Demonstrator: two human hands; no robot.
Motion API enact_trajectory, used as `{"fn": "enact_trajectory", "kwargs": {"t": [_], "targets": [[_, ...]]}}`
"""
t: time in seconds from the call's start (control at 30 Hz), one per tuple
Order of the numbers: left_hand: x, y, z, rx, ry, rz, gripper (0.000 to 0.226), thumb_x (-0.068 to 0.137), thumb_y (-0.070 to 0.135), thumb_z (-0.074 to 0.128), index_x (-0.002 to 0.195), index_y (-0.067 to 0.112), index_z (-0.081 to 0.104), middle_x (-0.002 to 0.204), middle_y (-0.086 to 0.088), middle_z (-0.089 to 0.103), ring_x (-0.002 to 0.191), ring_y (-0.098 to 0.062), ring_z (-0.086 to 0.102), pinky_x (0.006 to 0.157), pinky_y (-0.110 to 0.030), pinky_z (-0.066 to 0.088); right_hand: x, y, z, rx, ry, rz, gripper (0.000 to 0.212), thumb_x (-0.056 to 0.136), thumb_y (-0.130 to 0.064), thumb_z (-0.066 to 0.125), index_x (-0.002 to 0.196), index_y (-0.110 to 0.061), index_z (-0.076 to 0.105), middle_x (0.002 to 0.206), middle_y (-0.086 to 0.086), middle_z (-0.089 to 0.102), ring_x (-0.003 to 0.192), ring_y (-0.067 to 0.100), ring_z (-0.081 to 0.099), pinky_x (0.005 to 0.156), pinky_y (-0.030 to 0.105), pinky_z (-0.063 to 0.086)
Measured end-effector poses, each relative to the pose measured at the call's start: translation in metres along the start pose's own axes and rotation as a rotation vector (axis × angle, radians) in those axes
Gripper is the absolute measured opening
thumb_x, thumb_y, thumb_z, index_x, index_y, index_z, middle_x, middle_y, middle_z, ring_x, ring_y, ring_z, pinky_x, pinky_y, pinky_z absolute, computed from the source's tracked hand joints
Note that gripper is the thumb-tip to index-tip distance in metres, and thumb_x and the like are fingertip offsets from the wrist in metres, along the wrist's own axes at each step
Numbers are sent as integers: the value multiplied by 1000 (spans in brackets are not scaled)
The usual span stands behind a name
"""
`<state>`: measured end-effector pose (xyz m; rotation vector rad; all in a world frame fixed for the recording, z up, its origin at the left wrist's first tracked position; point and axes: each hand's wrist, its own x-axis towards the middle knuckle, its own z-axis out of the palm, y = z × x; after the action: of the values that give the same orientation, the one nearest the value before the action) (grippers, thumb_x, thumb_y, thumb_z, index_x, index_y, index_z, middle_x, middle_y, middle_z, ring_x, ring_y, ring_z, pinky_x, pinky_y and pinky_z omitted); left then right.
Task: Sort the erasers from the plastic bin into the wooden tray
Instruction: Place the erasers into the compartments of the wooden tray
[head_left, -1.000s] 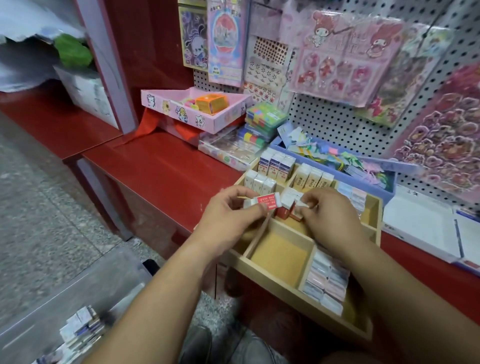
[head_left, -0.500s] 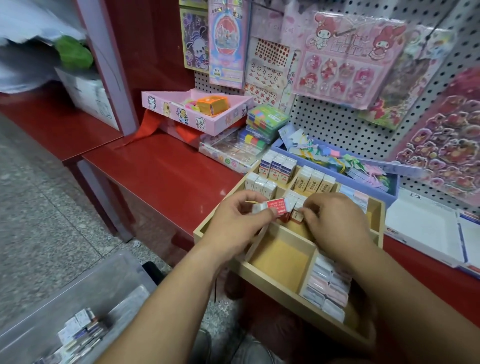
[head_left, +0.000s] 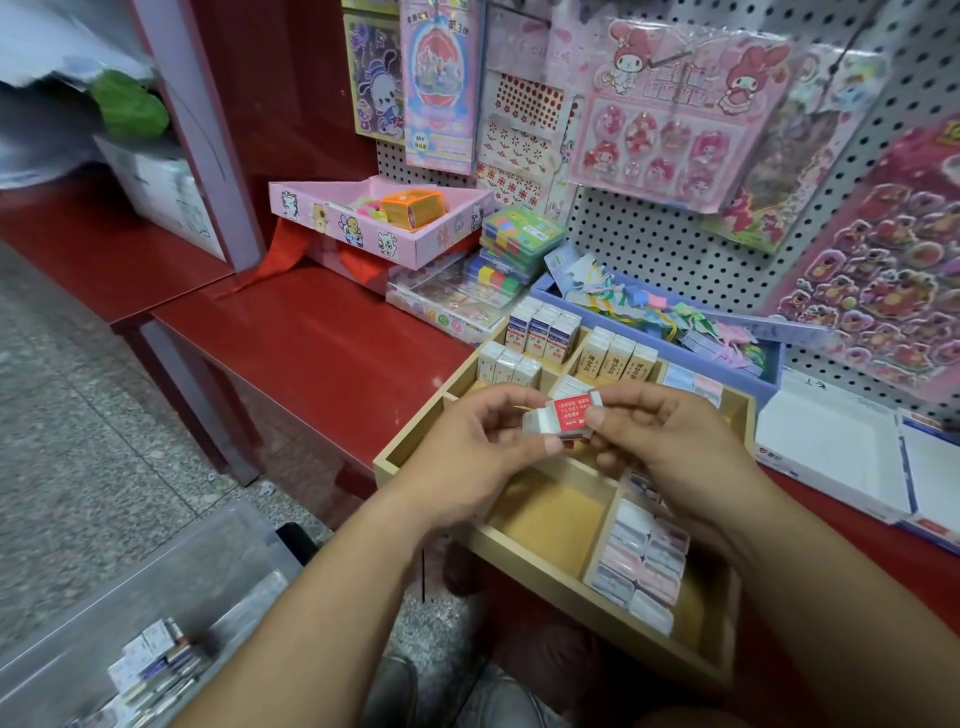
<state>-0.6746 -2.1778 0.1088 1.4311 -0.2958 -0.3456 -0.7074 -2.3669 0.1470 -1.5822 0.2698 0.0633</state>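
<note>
A stationery shop — the white pegboard (head_left: 649, 244) across the upper right of the frame carries hanging packaged sticker sheets (head_left: 670, 104). On the red display shelf (head_left: 311, 353) below it sit a pink carton (head_left: 363, 231) of small goods and a wooden tray (head_left: 540, 569) holding rows of wrapped erasers (head_left: 543, 327).

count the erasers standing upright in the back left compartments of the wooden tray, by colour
blue-and-white erasers: 3
white erasers: 3
beige erasers: 3
total: 9
</note>
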Motion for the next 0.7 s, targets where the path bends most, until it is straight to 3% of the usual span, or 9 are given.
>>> {"fn": "enact_trajectory", "kwargs": {"t": [0.13, 0.27, 0.33, 0.47, 0.7], "targets": [[2, 0, -1, 54, 106, -15, 25, 88, -7, 70, 105, 11, 69, 97, -7, 74, 80, -6, 69, 77, -17, 53, 4, 1, -12, 53, 97, -8, 32, 80, -8, 76, 110, -4, 69, 86, 16, 76, 68, 17, 68, 62, 22, 59], [4, 1, -5, 22, 225, -39, 24, 84, -3, 76, 99, 14, 70, 101, -20, 73, 81, -19, 62, 76, -32, 49, 6, -2, -30, -372, 295, -105, 15, 86, -14, 79, 99, -17, 73, 88, 7, 73, 69, 13, 66, 58, 16, 53], [4, 1, -4, 6, 244, -55, 25, 74, 8, 79, 95, 19, 71, 95, -14, 73, 77, -19, 61, 72, -31, 49, 8, 1, -34, -569, 288, -141, 13, 86, -18, 81, 96, -20, 73, 87, 1, 70, 64, 10, 61, 52, 16, 49], [5, -1, -5, 43, 240, -50, 24, 83, 1, 77, 95, 21, 72, 104, -16, 74, 81, -17, 64, 80, -35, 51, 15, 13, -27, -970, 237, -251, 16, 85, -30, 81, 96, -29, 69, 92, -11, 63, 82, 5, 57, 69, 30, 47], [5, -3, -7, 91, 222, -53, 22, 87, 3, 76, 98, 22, 73, 106, -13, 75, 90, -20, 68, 88, -38, 55, 29, 23, -16, -1311, 263, -316, 21, 88, -40, 74, 85, -29, 56, 90, -9, 54, 87, 15, 51, 67, 33, 42]]}}
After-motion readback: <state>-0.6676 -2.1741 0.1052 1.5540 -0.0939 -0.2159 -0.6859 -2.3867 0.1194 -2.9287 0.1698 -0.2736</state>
